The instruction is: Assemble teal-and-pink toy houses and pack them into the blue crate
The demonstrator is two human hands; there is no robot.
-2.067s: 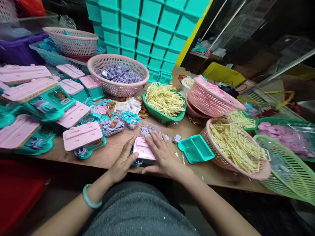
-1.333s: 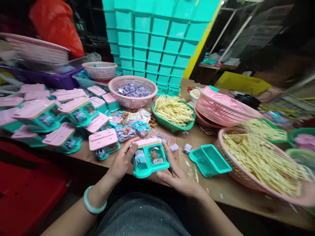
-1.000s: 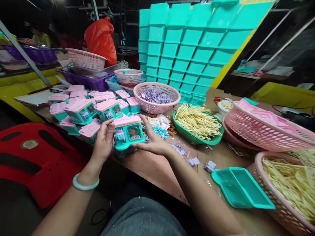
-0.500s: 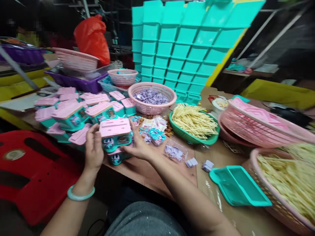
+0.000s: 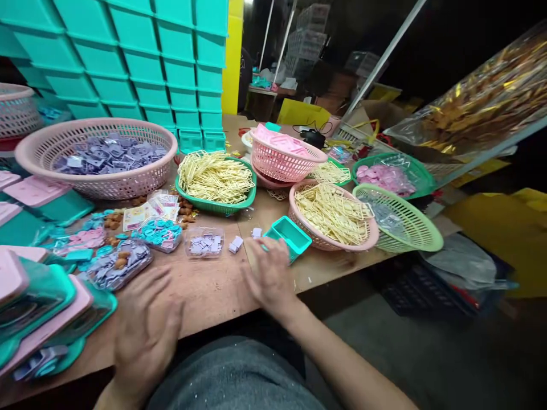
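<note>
Right hand [image 5: 269, 273] at the teal tray [image 5: 288, 236], centre frame.
Fingers are spread, nothing clasped; left hand [image 5: 143, 336] is empty. Purple pieces [image 5: 235, 244] could be scattered by a careless sweep.

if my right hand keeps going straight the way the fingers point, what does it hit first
Most likely the teal tray: the right hand lies open on the wooden table, fingertips at or just short of the tray's near edge. Blur hides whether they touch. Behind the tray sits the pink basket of yellow pieces.

A teal tray [image 5: 287, 236] lies just left of a basket of sticks [image 5: 333, 216]; behind them apparently sits another basket [image 5: 284, 159].
</note>
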